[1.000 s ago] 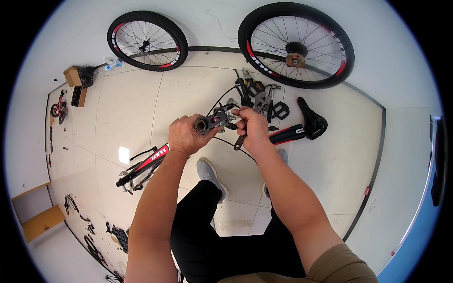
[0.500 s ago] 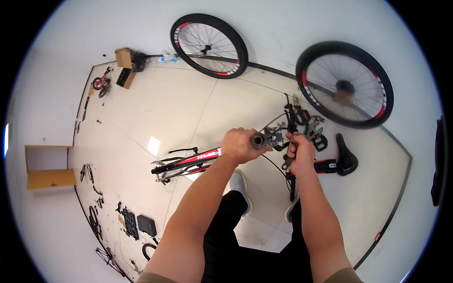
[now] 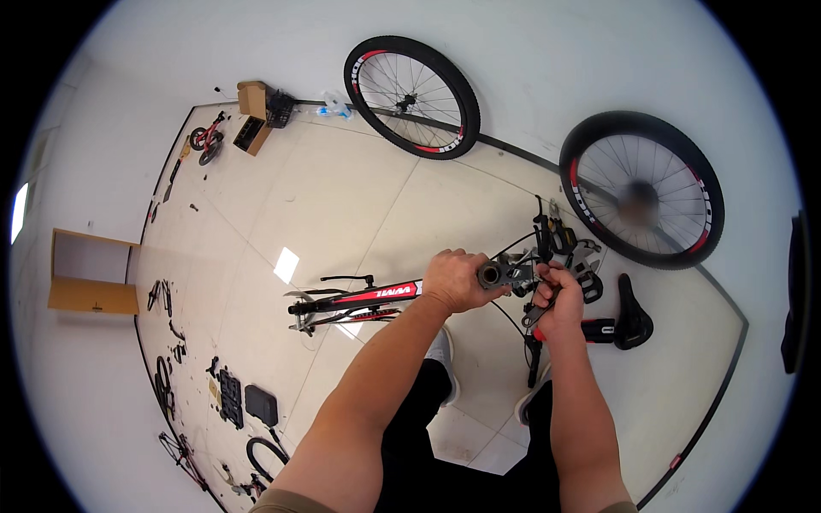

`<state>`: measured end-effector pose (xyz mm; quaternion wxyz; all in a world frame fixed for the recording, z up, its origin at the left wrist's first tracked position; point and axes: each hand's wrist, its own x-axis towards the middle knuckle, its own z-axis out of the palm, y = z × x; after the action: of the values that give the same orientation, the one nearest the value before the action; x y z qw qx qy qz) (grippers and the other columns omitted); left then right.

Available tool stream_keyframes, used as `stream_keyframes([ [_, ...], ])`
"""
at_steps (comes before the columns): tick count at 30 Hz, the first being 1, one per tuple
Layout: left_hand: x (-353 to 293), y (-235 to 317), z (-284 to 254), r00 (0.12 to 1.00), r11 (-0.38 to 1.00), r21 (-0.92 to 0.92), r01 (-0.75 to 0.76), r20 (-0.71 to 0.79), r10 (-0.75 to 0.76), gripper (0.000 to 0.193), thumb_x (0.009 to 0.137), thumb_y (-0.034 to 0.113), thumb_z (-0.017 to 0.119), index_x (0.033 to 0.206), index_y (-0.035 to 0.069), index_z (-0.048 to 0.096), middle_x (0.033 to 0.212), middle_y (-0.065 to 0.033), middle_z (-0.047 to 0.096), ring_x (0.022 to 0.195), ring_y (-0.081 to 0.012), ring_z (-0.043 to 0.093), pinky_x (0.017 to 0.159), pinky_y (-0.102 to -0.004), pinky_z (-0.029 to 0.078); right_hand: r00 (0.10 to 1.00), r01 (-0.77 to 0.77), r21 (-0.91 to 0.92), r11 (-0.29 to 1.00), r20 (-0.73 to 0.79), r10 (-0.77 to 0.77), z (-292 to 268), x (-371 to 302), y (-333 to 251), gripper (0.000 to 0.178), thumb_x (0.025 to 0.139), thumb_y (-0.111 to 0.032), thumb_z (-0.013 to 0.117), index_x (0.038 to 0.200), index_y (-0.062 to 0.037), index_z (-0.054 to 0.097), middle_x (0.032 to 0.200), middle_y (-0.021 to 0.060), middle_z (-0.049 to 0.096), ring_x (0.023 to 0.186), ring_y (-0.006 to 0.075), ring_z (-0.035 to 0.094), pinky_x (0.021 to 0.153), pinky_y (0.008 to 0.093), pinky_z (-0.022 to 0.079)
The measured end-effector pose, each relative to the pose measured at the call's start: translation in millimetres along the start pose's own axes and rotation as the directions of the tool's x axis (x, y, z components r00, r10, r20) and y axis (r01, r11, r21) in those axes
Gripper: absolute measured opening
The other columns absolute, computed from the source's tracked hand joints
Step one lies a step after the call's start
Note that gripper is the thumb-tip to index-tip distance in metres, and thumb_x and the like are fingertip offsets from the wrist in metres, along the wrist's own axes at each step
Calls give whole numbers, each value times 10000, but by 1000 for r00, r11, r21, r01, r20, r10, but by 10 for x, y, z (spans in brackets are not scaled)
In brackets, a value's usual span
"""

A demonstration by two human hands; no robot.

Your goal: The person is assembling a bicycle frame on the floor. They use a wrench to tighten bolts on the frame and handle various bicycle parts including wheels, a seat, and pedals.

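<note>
A red, black and white bicycle frame lies across the middle, off the floor or low above it; I cannot tell which. My left hand is closed round it, beside a short hollow tube whose round opening faces up. Just right of that, my right hand is closed on a slim metal tool that looks like a wrench; its ring-like end shows below the fingers. Pedals, a handlebar and cables crowd round this hand. A black saddle on its post sticks out to the right.
Two wheels lean on the wall: one at the back middle, another at the back right. An opened cardboard box stands back left. A tool case and loose bike parts lie left. My shoes flank the work.
The whole view has swung, so the wheels, frame and hands sit further right and lower. Both hands keep their grips, with only a slight shift in the right fingers.
</note>
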<state>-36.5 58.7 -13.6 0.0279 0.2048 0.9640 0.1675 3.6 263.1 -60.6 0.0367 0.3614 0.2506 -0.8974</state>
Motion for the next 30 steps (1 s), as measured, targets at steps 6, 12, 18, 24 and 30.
stream_keyframes([
  [6, 3, 5, -32, 999, 999, 31, 20, 40, -21, 462, 682, 591, 794, 774, 152, 684, 686, -43, 658, 713, -254, 660, 689, -377, 538, 998, 19, -216, 976, -54, -31, 16, -32, -3, 168, 876, -65, 542, 1044, -74, 549, 965, 88, 679, 523, 86, 413, 443, 239, 327],
  [12, 8, -4, 4, 999, 1000, 28, 8, 36, -9, 468, 684, 593, 792, 778, 147, 685, 681, -44, 656, 706, -252, 659, 685, -374, 537, 993, 48, -192, 980, -92, -67, 30, -19, -23, 166, 881, -62, 535, 1046, -67, 557, 938, 92, 680, 517, 83, 399, 443, 247, 323],
  [18, 7, -17, -7, 998, 999, 26, 21, 60, -23, 475, 683, 600, 790, 784, 148, 686, 690, -48, 660, 712, -254, 659, 691, -379, 538, 999, 34, -95, 995, -29, -37, 10, -3, 14, 177, 891, -85, 532, 1065, -57, 552, 908, 89, 669, 532, 84, 408, 452, 249, 332],
  [24, 42, 8, 26, 1000, 1000, -21, -23, 7, 23, 483, 669, 588, 807, 784, 136, 683, 683, -65, 657, 702, -276, 658, 681, -393, 536, 997, 37, -145, 989, -56, -46, -43, 32, 1, 188, 887, -109, 543, 1068, -60, 561, 877, 85, 660, 502, 86, 398, 431, 241, 311],
  [30, 8, -63, 89, 997, 999, -14, -49, -54, 48, 521, 656, 611, 809, 734, 114, 672, 679, -92, 657, 682, -296, 659, 661, -412, 525, 986, 55, -236, 970, -138, -89, -2, 35, 21, 181, 834, -75, 600, 1011, -47, 573, 881, 103, 684, 486, 65, 363, 414, 228, 279],
])
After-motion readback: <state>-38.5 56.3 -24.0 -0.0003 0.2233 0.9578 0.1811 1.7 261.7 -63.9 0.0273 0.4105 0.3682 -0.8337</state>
